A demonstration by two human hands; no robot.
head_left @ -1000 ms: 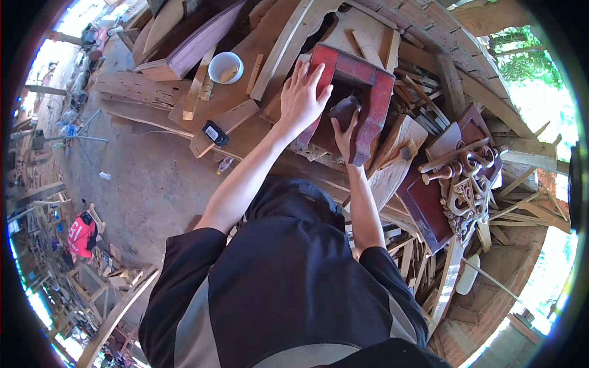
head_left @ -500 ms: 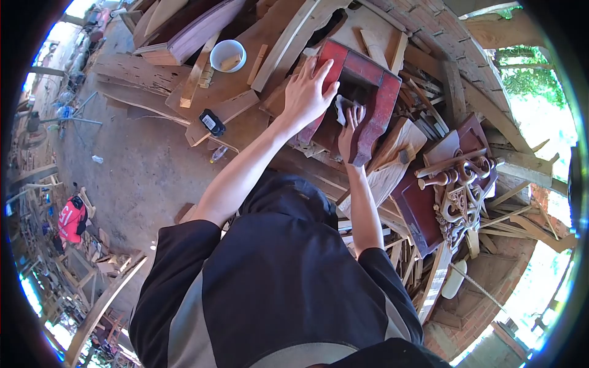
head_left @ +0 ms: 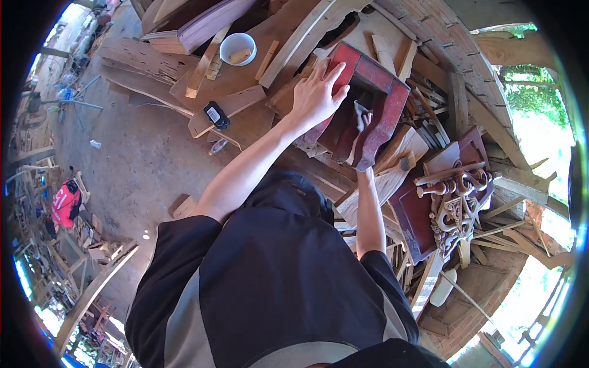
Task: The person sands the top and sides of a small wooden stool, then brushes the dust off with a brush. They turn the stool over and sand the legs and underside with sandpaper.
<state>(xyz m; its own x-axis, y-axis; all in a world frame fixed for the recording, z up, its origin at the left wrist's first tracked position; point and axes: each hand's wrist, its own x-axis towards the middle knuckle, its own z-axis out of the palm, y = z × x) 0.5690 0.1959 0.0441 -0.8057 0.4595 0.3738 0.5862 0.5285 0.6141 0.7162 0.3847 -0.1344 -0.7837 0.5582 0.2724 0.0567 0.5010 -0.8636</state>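
A red-painted wooden piece (head_left: 381, 129) with curved legs and a hollow middle stands in front of me. My left hand (head_left: 318, 92) rests on its left top edge, fingers spread, holding nothing. My right hand (head_left: 363, 122) reaches into the hollow, partly hidden behind the right curved leg. A whitish cloth (head_left: 359, 109) shows at its fingers, pressed toward the inner side.
A white bowl (head_left: 228, 46) with a wood block inside and a black device with a label (head_left: 216, 115) lie on boards at the upper left. Carved wooden ornaments (head_left: 457, 205) lean on a dark panel (head_left: 412, 211) at right. Scrap wood surrounds the piece.
My right hand has moved deeper into the hollow with the cloth, and more of it is hidden by the leg. My left hand keeps its place on the red piece; the whole view has shifted slightly.
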